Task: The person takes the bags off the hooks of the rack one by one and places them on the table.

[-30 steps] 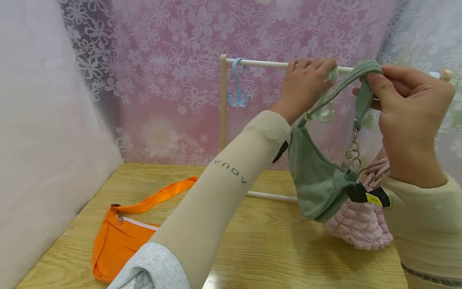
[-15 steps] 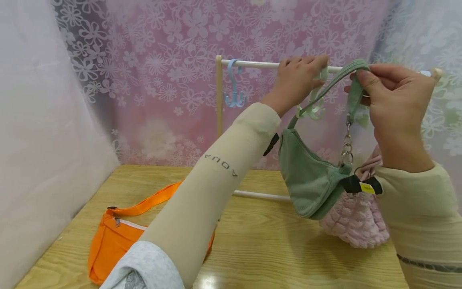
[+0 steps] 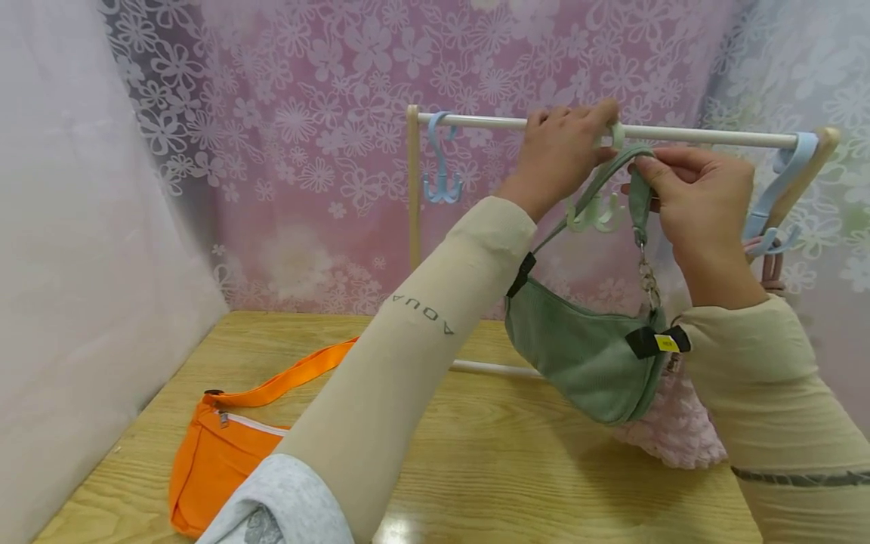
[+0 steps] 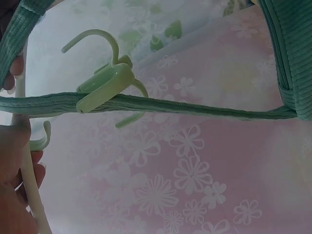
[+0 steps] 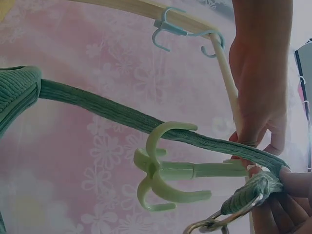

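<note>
My left hand (image 3: 567,151) grips the white rail (image 3: 707,136) of a small rack, right beside the top of a pale green multi-prong hook (image 5: 178,169). With thumb and fingers, my right hand (image 3: 707,200) pinches the strap of a green corduroy shoulder bag (image 3: 584,347) just below the rail. The bag hangs in the air under both hands, its chain links (image 3: 649,283) on the right side. In the left wrist view the strap (image 4: 195,107) runs across the hook's prongs; whether a prong carries it is unclear.
An orange bag (image 3: 224,461) lies on the wooden table (image 3: 489,468) at left, partly behind my left sleeve. A blue hook (image 3: 443,159) hangs near the rail's left end, another blue hook (image 3: 782,189) at its right end. A pink quilted bag (image 3: 686,431) is behind the green one.
My right hand has moved left and slightly down with the strap, bringing the green bag left towards the green hook. The right blue hook has come into full view. My left hand stays on the rail.
</note>
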Motion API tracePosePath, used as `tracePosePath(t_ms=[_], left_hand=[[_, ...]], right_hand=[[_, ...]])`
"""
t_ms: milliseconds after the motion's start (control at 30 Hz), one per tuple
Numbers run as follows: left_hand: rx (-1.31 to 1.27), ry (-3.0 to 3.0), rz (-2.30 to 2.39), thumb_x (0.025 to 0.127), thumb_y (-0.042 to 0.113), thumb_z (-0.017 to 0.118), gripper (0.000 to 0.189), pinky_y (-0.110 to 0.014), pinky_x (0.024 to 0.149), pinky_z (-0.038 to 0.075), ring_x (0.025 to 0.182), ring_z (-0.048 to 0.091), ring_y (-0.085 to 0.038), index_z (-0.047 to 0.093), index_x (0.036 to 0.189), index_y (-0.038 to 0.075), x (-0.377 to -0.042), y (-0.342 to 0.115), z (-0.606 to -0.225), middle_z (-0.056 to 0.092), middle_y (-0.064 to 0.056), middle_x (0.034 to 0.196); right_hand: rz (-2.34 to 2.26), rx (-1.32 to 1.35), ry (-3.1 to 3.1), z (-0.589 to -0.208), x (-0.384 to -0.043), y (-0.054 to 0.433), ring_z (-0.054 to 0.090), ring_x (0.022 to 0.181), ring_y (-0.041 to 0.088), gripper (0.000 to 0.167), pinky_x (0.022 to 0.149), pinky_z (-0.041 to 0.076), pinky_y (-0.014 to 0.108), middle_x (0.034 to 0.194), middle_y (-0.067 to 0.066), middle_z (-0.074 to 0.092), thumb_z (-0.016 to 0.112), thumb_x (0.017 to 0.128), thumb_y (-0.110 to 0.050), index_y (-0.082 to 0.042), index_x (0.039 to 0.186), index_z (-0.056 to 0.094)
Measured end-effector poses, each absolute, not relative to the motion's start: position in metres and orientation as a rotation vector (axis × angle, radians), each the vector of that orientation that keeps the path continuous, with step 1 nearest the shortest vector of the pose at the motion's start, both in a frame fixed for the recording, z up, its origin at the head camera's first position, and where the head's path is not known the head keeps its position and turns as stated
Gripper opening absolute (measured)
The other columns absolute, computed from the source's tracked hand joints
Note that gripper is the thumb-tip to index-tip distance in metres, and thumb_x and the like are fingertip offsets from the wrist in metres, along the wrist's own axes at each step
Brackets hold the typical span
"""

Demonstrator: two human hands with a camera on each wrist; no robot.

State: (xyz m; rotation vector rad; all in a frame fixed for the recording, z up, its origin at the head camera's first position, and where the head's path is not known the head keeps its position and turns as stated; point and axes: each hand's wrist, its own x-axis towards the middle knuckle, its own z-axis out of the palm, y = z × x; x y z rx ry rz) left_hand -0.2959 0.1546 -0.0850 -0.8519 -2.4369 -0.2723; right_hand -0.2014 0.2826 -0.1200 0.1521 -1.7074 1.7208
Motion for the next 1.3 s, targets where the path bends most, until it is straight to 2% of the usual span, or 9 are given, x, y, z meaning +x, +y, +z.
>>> tracePosePath(t_ms=[400,667,1033,1300], left_hand=[[-0.794,-2.434,-0.282,0.098,0.051,0.046,0.036,-0.031,0.109,0.023,0.124,0.050,-0.008,0.047,0.130,0.035,-0.301,0.158,-0.084,0.059,0.017,0.129],[-0.806,-2.444,-0.315,0.098,0.049,0.046,0.035,-0.030,0.109,0.022,0.123,0.050,-0.007,0.047,0.129,0.034,-0.299,0.157,-0.084,0.058,0.018,0.130],[-0.825,-2.395,-0.359,0.095,0.054,0.046,0.039,-0.027,0.106,0.020,0.122,0.048,-0.007,0.047,0.129,0.033,-0.302,0.158,-0.093,0.057,0.018,0.128],[-0.866,-2.308,-0.259,0.097,0.056,0.040,0.048,-0.026,0.109,0.017,0.131,0.040,-0.008,0.039,0.139,0.032,-0.304,0.156,-0.101,0.050,0.016,0.139]], right_hand=[[1.689,0.177,-1.718,-0.122,-0.214,0.276,0.070,0.061,0.008,0.019,0.060,0.054,0.016,0.076,-0.003,0.073,0.075,0.082,-0.008,-0.001,0.100,0.076],[1.646,0.191,-1.741,-0.122,-0.213,0.276,0.070,0.065,0.008,0.028,0.062,0.054,0.017,0.080,-0.004,0.073,0.079,0.079,-0.015,-0.001,0.103,0.076],[1.476,0.190,-1.847,-0.127,-0.200,0.273,0.070,0.065,0.005,0.028,0.063,0.054,0.015,0.080,-0.009,0.073,0.074,0.084,-0.013,0.001,0.108,0.073],[1.483,0.241,-1.878,-0.135,-0.183,0.273,0.071,0.068,0.008,0.032,0.066,0.054,0.016,0.084,-0.006,0.074,0.073,0.085,-0.016,0.004,0.110,0.071]])
